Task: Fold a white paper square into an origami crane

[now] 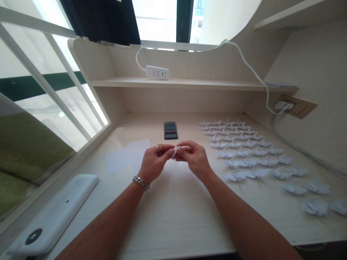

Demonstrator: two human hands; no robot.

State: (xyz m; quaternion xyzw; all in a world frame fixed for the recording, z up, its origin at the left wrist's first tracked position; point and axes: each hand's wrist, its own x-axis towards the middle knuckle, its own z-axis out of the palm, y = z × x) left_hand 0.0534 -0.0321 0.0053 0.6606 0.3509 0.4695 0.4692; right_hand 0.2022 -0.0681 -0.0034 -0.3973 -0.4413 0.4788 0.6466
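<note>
Pinching the small folded paper [175, 151] lightly seems the best way here. The left hand [155, 159] and the right hand [196, 157] hold it between them over the desk [176, 206], thumbs and index fingers nearly closed on its two sides. I judge that slow, even pressure should serve well, because hard pulling can tear thin paper. Its exact folds are too small to tell. Paper cranes [247, 163] stand to the right.

Daylight falls through a far window [157, 21] beside a dark curtain [100, 21] onto a pale desk [176, 216] with a shelf [189, 84], white railings [32, 22] left, a plain wall [320, 68] right, and perhaps a building [199, 11] outside
</note>
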